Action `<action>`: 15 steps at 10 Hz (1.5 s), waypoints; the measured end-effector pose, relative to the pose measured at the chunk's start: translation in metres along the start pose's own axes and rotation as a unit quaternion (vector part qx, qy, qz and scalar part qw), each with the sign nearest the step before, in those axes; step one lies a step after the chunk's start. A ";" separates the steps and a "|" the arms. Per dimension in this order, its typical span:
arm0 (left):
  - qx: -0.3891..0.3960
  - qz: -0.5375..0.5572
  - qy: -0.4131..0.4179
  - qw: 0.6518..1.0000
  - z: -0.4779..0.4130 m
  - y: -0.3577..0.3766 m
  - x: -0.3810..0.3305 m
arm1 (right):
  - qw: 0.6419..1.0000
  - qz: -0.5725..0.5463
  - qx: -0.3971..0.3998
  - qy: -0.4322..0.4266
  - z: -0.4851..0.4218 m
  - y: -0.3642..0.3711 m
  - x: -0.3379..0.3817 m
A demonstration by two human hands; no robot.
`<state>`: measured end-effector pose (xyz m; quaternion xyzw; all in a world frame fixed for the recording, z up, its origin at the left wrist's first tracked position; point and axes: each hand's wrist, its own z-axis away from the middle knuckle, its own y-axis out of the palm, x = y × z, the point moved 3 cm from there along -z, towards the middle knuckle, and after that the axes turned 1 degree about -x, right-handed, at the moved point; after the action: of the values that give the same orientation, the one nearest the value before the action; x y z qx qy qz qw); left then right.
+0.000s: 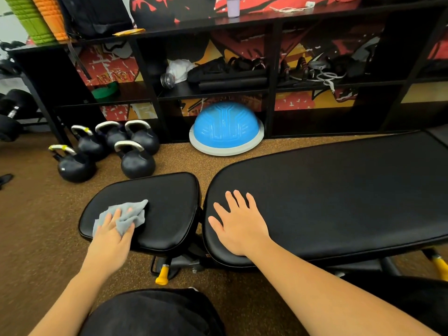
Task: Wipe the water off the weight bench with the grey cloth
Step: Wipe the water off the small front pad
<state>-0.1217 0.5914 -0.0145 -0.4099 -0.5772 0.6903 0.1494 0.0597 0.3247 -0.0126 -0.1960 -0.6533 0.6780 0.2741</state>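
Note:
The black weight bench has a small seat pad (167, 202) on the left and a long back pad (339, 197) on the right. A crumpled grey cloth (132, 214) lies on the seat pad's near left part. My left hand (112, 238) presses on the cloth, fingers bunched into its folds and partly covered by it. My right hand (238, 223) lies flat with spread fingers on the near left end of the back pad. No water drops are plain to see on either pad.
Several black kettlebells (111, 151) stand on the brown floor behind the seat pad. A blue balance dome (226, 128) sits under the black shelving (213, 93). Dumbbells (11, 112) are at far left. A yellow-tipped bench lever (162, 275) sticks out below the pads.

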 end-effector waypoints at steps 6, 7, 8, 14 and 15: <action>-0.057 0.093 -0.153 0.982 -0.108 -0.070 -0.011 | 1.000 -0.007 -0.003 0.001 0.000 0.001 -0.001; 0.009 -0.014 -0.080 0.997 -0.089 -0.018 -0.017 | 1.000 -0.002 -0.004 -0.001 0.000 0.001 -0.001; 0.020 -0.091 -0.031 0.995 -0.076 0.000 -0.018 | 1.000 -0.004 -0.004 -0.001 -0.001 0.001 0.000; 0.056 -0.047 -0.152 0.986 -0.100 -0.014 0.013 | 1.000 -0.005 0.008 -0.005 0.000 -0.001 -0.001; 0.053 -0.111 -0.087 0.989 -0.082 -0.002 0.009 | 1.000 -0.006 0.009 -0.004 0.001 -0.001 0.000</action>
<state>-0.0672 0.6537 -0.0157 -0.2734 -0.5923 0.7323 0.1956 0.0596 0.3237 -0.0118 -0.1871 -0.6493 0.6831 0.2769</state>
